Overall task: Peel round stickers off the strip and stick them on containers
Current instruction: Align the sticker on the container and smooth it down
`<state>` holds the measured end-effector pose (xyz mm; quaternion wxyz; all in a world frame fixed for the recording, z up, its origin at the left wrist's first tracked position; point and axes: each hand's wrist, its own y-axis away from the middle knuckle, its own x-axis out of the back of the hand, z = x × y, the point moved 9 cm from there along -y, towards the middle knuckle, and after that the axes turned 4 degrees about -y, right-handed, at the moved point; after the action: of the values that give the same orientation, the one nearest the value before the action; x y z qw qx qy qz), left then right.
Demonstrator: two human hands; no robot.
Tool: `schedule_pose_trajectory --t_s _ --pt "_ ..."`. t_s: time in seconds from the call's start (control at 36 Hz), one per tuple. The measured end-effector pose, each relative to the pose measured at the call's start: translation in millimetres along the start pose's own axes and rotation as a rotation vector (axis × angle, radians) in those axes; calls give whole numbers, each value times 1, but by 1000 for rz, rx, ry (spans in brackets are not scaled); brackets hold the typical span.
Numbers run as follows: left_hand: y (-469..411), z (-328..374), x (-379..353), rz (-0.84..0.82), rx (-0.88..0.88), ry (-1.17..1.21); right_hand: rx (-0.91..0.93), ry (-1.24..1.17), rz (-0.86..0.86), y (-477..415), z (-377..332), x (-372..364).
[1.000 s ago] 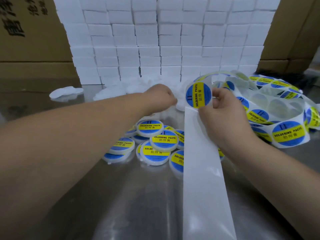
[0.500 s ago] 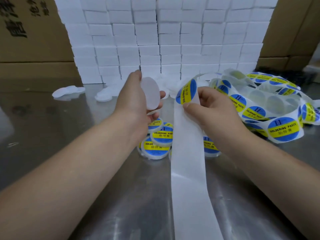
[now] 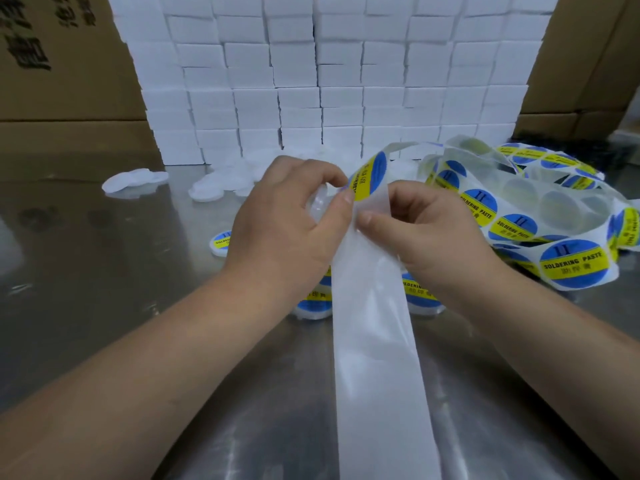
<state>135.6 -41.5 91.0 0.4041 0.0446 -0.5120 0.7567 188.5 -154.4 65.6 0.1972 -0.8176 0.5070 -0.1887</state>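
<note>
1. Two bare hands worked over the middle of the steel worktop (image 3: pixel 104 278).
2. The left hand (image 3: pixel 294 226) had its fingers curled round one clear, unlabelled container (image 3: pixel 318 204), and its thumb tip sat at the lower edge of the sticker.
3. The right hand (image 3: pixel 426 233) pinched the strip (image 3: pixel 377 358) between thumb and curled fingers, just right of the left thumb.
4. One round blue-and-yellow sticker (image 3: pixel 369 176) stood at the top of the strip between the two hands. It was tilted, and "SOLDERI" could be read on its yellow band.
5. Below the hands the strip ran bare and white to the near edge.
6. On the right lay the loose coil of strip (image 3: pixel 561 206). It showed more than six stickers among empty round spaces, and the tangle hid the full count. Each clear one read "II" and "SOLDERING PASTE" over three Chinese characters.
7. Three labelled containers (image 3: pixel 420 296) showed in part: one left of the left hand, two under the wrists.
8. Blank white discs (image 3: pixel 135 180) lay in two small heaps at the far left.
9. A wall of plain white boxes (image 3: pixel 329 81) stood at the far side, too many to count.
10. Two brown cartons (image 3: pixel 62 81) flanked it. The left one bore black characters too cut off to read.
</note>
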Motion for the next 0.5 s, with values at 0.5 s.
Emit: schedule_pose_trajectory --t_s 0.5 --pt "1 -7 -10 -79 48 98 57 76 -108 1 -1 -9"
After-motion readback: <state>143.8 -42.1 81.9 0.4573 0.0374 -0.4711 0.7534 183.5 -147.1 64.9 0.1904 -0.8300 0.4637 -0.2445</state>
